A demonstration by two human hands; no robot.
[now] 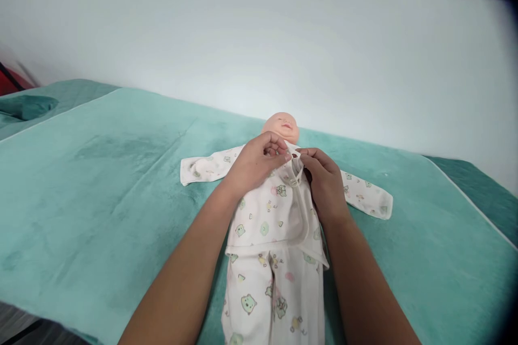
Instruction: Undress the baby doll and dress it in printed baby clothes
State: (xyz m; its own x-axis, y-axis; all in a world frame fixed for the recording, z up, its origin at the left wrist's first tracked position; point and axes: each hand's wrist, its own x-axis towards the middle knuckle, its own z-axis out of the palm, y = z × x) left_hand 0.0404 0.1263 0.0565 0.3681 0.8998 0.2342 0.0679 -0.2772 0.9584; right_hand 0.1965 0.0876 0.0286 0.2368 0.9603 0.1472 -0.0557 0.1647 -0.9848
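A baby doll (281,125) lies on its back, dressed in a white printed baby top (263,221) and matching trousers (251,302). The sleeves stretch out to both sides. My left hand (259,159) pinches a thin white fabric tie (297,170) at the neck of the top. From the other side my right hand (324,175) has its fingers closed on the same tie, which forms a small loop between both hands. A knot or fold of the tie rests on the chest below. My right fingertips are partly hidden.
A teal cover (121,183) with pale piping lies under the doll. Behind it rises a white wall (259,38). Bunched dark green fabric (28,107) is at the far left, near a red item (12,82). Grey floor (24,329) shows at the lower left.
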